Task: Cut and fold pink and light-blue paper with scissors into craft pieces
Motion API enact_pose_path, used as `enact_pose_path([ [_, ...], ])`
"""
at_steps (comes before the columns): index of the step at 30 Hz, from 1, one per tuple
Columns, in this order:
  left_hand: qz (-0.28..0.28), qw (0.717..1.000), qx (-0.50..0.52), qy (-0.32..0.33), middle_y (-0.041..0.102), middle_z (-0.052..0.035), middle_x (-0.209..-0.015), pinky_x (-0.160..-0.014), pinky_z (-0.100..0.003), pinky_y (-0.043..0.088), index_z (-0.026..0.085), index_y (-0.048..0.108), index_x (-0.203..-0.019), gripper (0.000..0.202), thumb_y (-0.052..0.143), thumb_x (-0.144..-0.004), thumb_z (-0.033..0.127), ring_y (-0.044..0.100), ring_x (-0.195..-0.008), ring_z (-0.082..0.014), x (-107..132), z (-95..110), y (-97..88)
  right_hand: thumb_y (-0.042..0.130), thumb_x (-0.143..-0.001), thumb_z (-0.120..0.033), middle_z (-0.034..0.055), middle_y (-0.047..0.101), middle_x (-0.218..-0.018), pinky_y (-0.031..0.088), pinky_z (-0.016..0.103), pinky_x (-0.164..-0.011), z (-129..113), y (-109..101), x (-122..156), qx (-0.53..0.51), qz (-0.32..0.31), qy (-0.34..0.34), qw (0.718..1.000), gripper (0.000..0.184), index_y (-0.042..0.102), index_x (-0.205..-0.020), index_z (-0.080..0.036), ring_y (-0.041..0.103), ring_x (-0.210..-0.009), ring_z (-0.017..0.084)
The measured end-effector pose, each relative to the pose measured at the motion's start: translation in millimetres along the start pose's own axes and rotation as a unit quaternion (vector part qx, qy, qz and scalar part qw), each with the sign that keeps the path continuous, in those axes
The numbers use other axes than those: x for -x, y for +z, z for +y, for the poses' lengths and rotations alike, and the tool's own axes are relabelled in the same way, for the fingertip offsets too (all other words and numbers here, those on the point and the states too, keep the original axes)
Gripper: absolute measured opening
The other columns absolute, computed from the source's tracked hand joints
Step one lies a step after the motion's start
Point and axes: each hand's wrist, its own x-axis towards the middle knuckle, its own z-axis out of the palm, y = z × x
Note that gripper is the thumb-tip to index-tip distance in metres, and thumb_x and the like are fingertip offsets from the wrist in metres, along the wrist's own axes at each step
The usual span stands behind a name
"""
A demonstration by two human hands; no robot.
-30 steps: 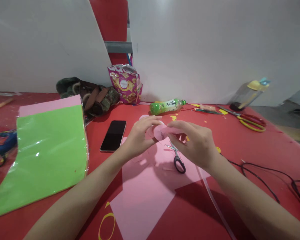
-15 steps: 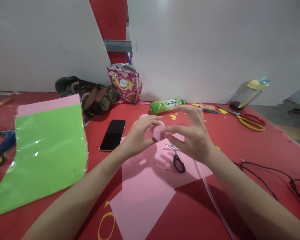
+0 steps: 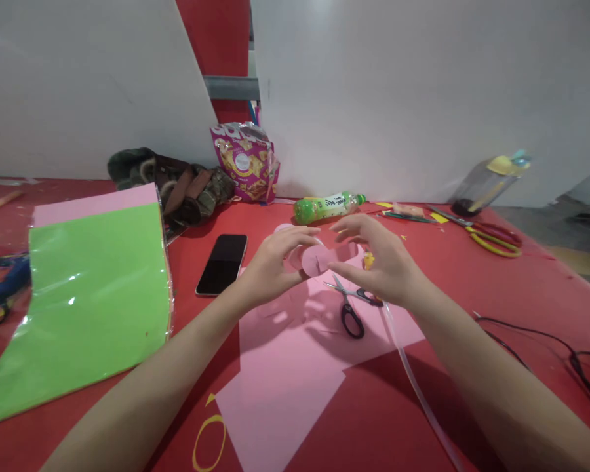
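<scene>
I am viewing the left hand (image 3: 276, 262) pinching a pink paper piece (image 3: 313, 261) above the pink sheet (image 3: 285, 380), the right hand (image 3: 386, 265) hovering alongside, thumb and fingers parted. I am expecting harder squeezing to dent it, slack fingers to drop it near the scissors (image 3: 346, 303).

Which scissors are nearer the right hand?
The black-handled scissors, open on the pink paper; the red-and-yellow scissors lie farther right.
</scene>
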Motion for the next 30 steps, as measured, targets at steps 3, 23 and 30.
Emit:
enact_pose_path([
  [3,-0.003,1.0,0.0,-0.001,0.057,-0.0097,-0.113,-0.093,-0.041,0.038,0.019,0.054,-0.095,0.026,0.063,-0.07,0.022,0.048,-0.111,-0.0216,-0.2,0.2,0.6,0.061,-0.07,-0.025,0.0031,0.059,-0.078,0.047,0.023,-0.052,0.9,-0.6,0.0,-0.103,-0.03,0.128,0.986,0.022,0.052,-0.088,-0.016,0.056,-0.064,0.012],
  [23,-0.004,1.0,-0.008,0.012,0.059,-0.0091,-0.11,-0.093,-0.039,0.038,0.019,0.055,-0.093,0.026,0.065,-0.069,0.024,0.048,-0.11,-0.0214,-0.8,1.1,0.7,0.056,-0.071,-0.009,0.0008,0.063,-0.063,0.042,0.018,-0.05,-21.0,6.0,4.7,0.15,0.038,-0.106,0.982,0.007,0.059,-0.07,-0.016,0.056,-0.055,0.009],
  [30,-0.004,1.0,-0.009,0.016,0.06,-0.01,-0.108,-0.092,-0.038,0.039,0.016,0.056,-0.093,0.025,0.064,-0.07,0.022,0.049,-0.109,-0.0213,-1.1,2.0,1.0,0.051,-0.073,-0.007,0.0014,0.06,-0.06,0.041,0.018,-0.05,-19.7,6.5,5.3,0.182,0.037,-0.138,0.973,0.012,0.059,-0.07,-0.014,0.052,-0.053,0.009],
])
